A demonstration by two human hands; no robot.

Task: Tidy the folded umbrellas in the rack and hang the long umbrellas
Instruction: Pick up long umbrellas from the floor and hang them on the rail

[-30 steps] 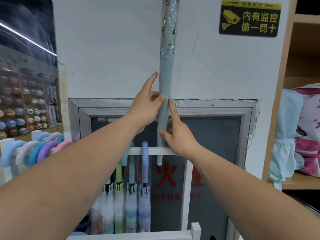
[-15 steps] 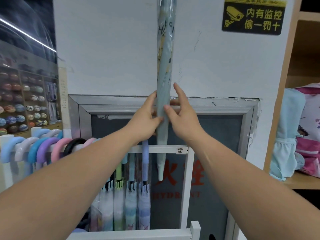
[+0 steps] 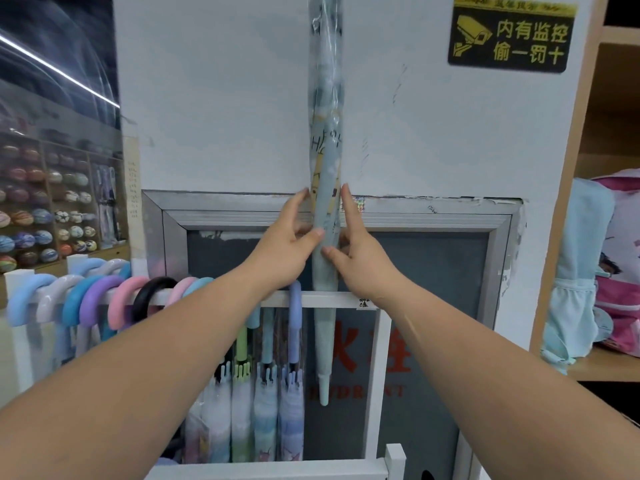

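Fingers (image 3: pixel 299 202) of the left hand (image 3: pixel 284 251) and fingers (image 3: pixel 347 202) of the right hand (image 3: pixel 363 263) clamp a long umbrella (image 3: pixel 325 140) from both sides. Each thumb presses on its front, and each forefinger points up along its edge. The long umbrella is pale blue with a printed pattern and wrapped in a clear plastic sleeve. It stands upright against a white wall (image 3: pixel 214 98), with its top running out of the picture. Its tip (image 3: pixel 323 393) points down and hangs below the top rail (image 3: pixel 348 300) of a white rack (image 3: pixel 378 368). Whether the shaft passes in front of the rail or behind it cannot be told.

Just left of the tip, hung umbrellas (image 3: pixel 265 410) dangle from the same rail, the nearest by a lilac hook handle (image 3: pixel 295 306). Farther left, a row of curved handles (image 3: pixel 100 296) in blue, purple, pink and black crowds the rail.

Behind the rack is a grey metal-framed cabinet (image 3: pixel 500 244) with red characters (image 3: pixel 374 351) on its dark door. A black-and-yellow camera sign (image 3: pixel 510 32) is fixed to the wall at upper right. Backpacks (image 3: pixel 620 265) sit on a wooden shelf (image 3: pixel 602 367) at the right. Shelves of coloured balls (image 3: pixel 41 216) fill the far left.
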